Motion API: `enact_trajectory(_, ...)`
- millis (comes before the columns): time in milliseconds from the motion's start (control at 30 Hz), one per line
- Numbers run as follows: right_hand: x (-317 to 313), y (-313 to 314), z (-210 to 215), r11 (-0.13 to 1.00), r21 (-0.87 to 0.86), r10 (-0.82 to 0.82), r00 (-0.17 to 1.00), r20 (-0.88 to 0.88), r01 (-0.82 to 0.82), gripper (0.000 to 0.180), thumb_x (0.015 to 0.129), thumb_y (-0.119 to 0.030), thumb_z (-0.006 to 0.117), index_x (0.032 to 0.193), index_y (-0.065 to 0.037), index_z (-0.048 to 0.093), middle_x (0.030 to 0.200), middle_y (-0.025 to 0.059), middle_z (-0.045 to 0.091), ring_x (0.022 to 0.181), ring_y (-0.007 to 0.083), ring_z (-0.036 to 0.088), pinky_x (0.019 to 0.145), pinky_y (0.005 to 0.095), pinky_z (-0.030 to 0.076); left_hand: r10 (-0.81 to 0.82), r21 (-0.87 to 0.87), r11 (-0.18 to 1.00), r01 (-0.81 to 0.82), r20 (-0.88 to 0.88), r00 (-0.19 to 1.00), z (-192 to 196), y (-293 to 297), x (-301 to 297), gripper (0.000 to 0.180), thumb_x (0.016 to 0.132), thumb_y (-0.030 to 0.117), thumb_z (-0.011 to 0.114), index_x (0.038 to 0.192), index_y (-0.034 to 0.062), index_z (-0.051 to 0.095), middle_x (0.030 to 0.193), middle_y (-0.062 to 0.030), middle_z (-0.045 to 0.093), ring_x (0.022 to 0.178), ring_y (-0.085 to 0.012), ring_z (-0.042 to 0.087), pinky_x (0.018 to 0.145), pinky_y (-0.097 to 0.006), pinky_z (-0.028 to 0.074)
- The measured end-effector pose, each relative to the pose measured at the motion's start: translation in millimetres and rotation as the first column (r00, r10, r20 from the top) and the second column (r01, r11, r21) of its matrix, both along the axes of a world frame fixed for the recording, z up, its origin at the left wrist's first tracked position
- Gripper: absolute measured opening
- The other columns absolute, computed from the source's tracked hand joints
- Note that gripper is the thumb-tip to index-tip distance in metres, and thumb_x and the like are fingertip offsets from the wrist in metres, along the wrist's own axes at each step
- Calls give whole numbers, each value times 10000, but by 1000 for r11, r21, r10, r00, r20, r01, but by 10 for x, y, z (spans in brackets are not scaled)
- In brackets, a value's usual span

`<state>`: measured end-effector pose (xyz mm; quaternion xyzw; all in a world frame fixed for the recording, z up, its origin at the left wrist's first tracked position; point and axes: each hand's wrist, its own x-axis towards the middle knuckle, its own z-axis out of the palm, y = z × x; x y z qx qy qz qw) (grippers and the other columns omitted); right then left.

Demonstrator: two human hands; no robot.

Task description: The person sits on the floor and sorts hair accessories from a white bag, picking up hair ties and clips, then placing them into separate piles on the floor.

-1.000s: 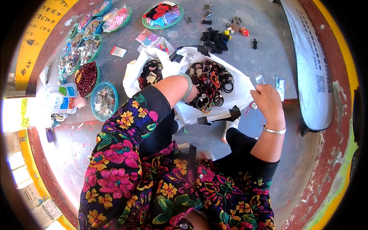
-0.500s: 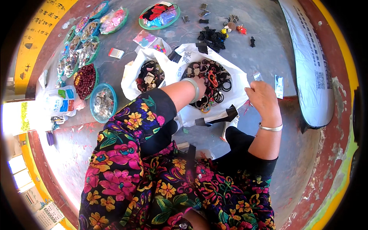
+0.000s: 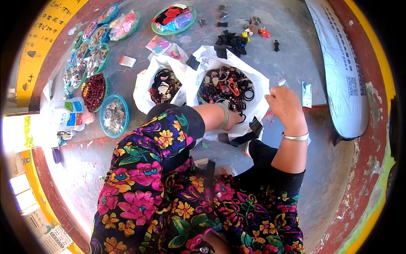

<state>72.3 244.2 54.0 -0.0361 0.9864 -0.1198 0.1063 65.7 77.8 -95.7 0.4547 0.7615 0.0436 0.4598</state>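
Left hand (image 3: pixel 230 116): we see it sunk into the larger white bag (image 3: pixel 258 86), wrist and green bangle (image 3: pixel 224 115) showing, fingers buried among the dark hair ties (image 3: pixel 226 84). We cannot tell whether the fingers are closed on anything. Right hand (image 3: pixel 284 106): at the right rim of the same bag, fingers curled together at the white plastic edge; it appears to pinch the rim, though the grip itself is hidden from us. A silver bangle (image 3: pixel 295 136) sits on that wrist.

The larger white bag lies on the grey floor (image 3: pixel 296 38) just ahead of our knees, mouth open, filled with black loops and a few coloured pieces, one orange. Touching its left side is a smaller white bag (image 3: pixel 146 84), also open, holding dark mixed items.

Toward the floor's left edge we note a blue round tray (image 3: pixel 102 122) with clear packets, just beside a tray of dark red beads (image 3: pixel 94 91), then a row of green trays (image 3: pixel 91 55) running to the far left corner. A green plate (image 3: pixel 157 28) with red and black items sits at the far edge. A black pile of ties (image 3: pixel 231 42) lies just beyond the larger bag. A long white sack (image 3: pixel 338 63) runs along the right edge. Small packets (image 3: pixel 306 94) lie near the right hand.
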Motion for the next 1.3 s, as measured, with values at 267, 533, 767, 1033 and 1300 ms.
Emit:
enact_trajectory(267, -19, -12, -40, 999, -31, -8, 1000, -9, 8, 220, 763, -196, 531, 764, 6, 618, 814, 214, 608, 824, 389, 578, 741, 465, 457, 401, 26, 912, -409, -267, 877, 314, -290, -764, 401, 704, 32, 548, 1088, 122, 620, 951, -145, 639, 921, -309, 605, 812, -362, 467)
enact_trajectory(533, -59, -69, -66, 999, -42, 21, 998, -51, -23, 215, 751, -190, 524, 747, 4, 617, 817, 211, 609, 839, 387, 576, 742, 463, 455, 239, 39, 971, -236, -234, 943, -90, -387, -635, 333, 713, 200, 657, 1021, 81, 615, 1019, -139, 617, 925, -284, 588, 841, -366, 455)
enact_trajectory(767, -85, -88, -82, 999, -15, 33, 999, -29, -34, 215, 751, -193, 530, 750, 1, 622, 832, 208, 611, 832, 386, 581, 739, 460, 462, 383, 177, 917, -357, -146, 912, -94, -265, -645, 180, 757, 107, 591, 931, 73, 623, 769, -113, 635, 744, -284, 622, 704, -364, 506)
enact_trajectory(1033, -57, -42, -65, 1000, -24, 11, 999, -33, -12, 213, 755, -198, 540, 766, -4, 629, 845, 208, 612, 842, 384, 582, 742, 454, 466, 724, -9, 501, -865, 551, 414, 316, -442, -930, 163, 888, 171, 511, 1015, 71, 527, 948, -44, 593, 795, -164, 617, 670, -315, 511)
enact_trajectory(1300, -74, -61, -79, 1000, -1, -1, 1000, -4, 1, 218, 761, -207, 544, 794, -11, 633, 857, 196, 618, 854, 372, 587, 757, 446, 470, 604, -148, 273, -951, 796, 49, 448, -475, -948, 124, 809, 5, 416, 870, 61, 509, 951, -78, 555, 842, -208, 593, 713, -335, 502)
